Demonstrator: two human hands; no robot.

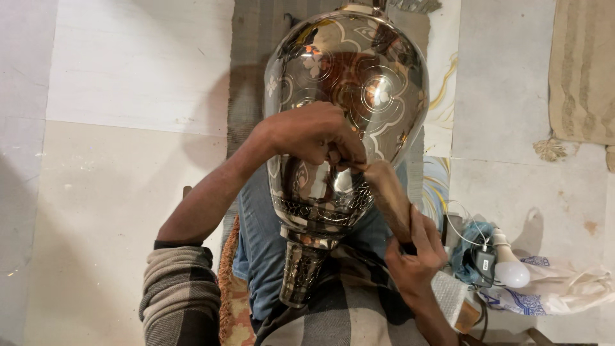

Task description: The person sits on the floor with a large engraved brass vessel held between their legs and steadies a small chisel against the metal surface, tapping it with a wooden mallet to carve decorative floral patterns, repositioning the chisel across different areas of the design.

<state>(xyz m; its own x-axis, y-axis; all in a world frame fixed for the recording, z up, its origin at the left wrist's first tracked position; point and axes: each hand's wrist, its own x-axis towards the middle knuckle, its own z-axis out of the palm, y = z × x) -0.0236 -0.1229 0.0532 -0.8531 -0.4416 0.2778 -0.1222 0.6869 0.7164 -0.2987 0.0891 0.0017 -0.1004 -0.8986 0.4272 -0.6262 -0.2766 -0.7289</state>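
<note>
A large shiny metal vase [349, 83] with engraved flower patterns lies across my lap, its narrow engraved neck [301, 269] pointing toward me. My left hand [311, 131] rests on the vase's belly with fingers pinched around a small tool that is mostly hidden. My right hand [416, 253] grips the lower end of a wooden mallet [387, 192], whose upper end meets the left hand's fingers at the vase surface. I wear blue jeans and a striped grey sweater.
A white light bulb [510, 266], a small charger with white cable [482, 259] and crumpled plastic [564, 288] lie on the floor at right. A beige fringed mat [580, 70] is at upper right. A striped rug [256, 64] runs under the vase.
</note>
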